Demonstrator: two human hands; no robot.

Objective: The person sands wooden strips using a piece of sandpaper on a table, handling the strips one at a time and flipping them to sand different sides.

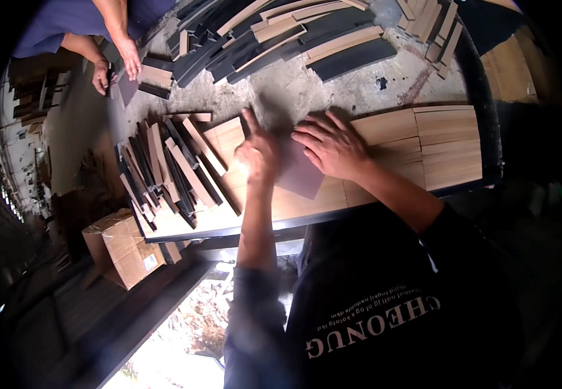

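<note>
A purplish-grey sheet [301,174], which looks like sandpaper, lies tilted between my hands over a row of pale wooden boards. My right hand [336,148] rests on its right side, fingers apart and slightly bent. Beside the sheet's left edge is my left hand [258,154], index finger stretched out and the other fingers curled under. Whatever those curled fingers hold, if anything, is hidden. Beneath and around my hands, pale wooden boards [449,146] lie edge to edge along the table's near side. A dark blurred shadow falls just beyond the hands.
Loose wooden strips with dark and pale faces [180,168] lie piled left of my left hand. More strips [261,39] cover the table's far side. At far left, another person's hands [122,61] touch a similar sheet [126,89]. A cardboard box [124,249] stands below the left corner.
</note>
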